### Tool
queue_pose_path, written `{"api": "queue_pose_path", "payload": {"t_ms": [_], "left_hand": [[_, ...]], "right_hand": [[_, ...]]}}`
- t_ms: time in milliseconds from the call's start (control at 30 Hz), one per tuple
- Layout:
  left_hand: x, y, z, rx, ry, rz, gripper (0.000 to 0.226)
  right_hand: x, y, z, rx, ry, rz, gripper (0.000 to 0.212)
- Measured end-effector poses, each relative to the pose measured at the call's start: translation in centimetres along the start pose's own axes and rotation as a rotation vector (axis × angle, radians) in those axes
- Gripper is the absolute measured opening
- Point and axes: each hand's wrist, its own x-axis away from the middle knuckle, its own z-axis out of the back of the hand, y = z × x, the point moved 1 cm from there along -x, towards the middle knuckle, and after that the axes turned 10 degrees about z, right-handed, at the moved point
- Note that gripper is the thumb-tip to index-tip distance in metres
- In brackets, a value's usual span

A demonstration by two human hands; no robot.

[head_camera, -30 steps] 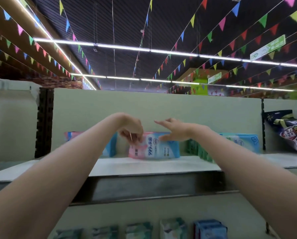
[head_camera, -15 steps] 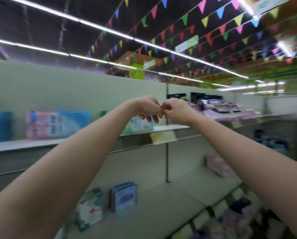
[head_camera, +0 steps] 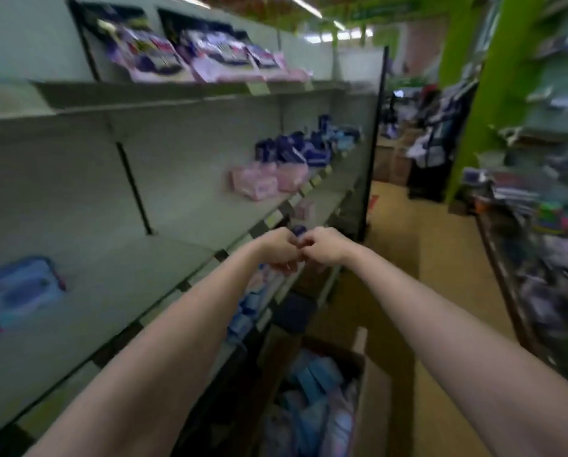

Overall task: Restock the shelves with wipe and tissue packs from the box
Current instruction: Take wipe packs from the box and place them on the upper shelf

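Note:
My left hand [head_camera: 277, 247] and my right hand [head_camera: 322, 247] are held out in front of me, fists curled and knuckles touching, with nothing in either. They hover in front of the shelf edge [head_camera: 276, 222] of the grey shelving on my left. Below them on the floor stands an open cardboard box [head_camera: 371, 384] filled with blue and pink wipe packs [head_camera: 318, 377]. A blue pack [head_camera: 19, 288] lies on the middle shelf at the far left. The picture is blurred by motion.
Pink packs [head_camera: 262, 183] and dark blue packs [head_camera: 295, 150] sit further along the middle shelf. Purple-pink bags [head_camera: 183, 57] fill the top shelf. The aisle floor [head_camera: 421, 245] runs ahead, with goods racks [head_camera: 539, 225] on the right and a green pillar [head_camera: 493, 80].
My view has swung right and down from the top shelf to the aisle and the box. My hands came together into touching fists and dropped lower.

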Motion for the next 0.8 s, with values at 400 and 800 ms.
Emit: {"api": "queue_pose_path", "payload": {"t_ms": [400, 800], "left_hand": [[-7.9, -3.9, -25.3, -0.127, -0.42, 0.152, 0.027], [-10.1, -14.3, -40.7, -0.145, -0.515, 0.426, 0.044]], "right_hand": [[7.7, 21.6, -16.2, -0.425, -0.258, -0.506, 0.029], [11.4, 28.7, -32.4, -0.755, -0.358, -0.75, 0.031]]}}
